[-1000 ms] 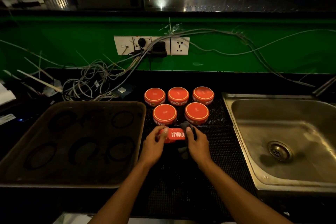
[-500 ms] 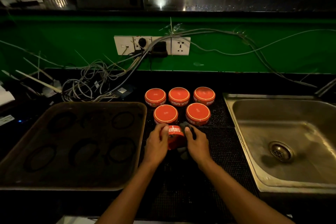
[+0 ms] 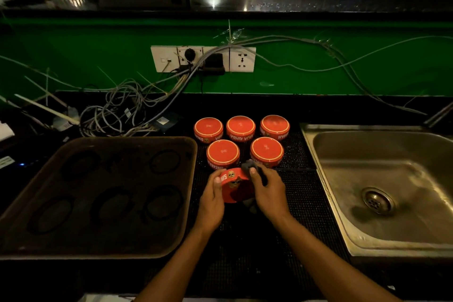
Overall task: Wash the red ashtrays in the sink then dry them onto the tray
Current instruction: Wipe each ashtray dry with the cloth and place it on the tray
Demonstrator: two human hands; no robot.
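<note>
**Black mat, green wall, one ashtray in our hands**

Behind the dark counter we see a green wall [image 3: 73, 56] with a socket strip [image 3: 203, 59] and tangled cables [image 3: 127, 110]. On the black mesh mat [image 3: 301, 203] five red ashtrays [image 3: 241, 127] sit upside down in two rows, between the dark tray [image 3: 103, 247] and the steel sink [image 3: 392, 179]. Our left hand [image 3: 212, 200] grips the sixth ashtray [image 3: 232, 185] tilted above the mat, while our right hand [image 3: 268, 191] pinches a dark cloth [image 3: 250, 167] against its rim.
</note>
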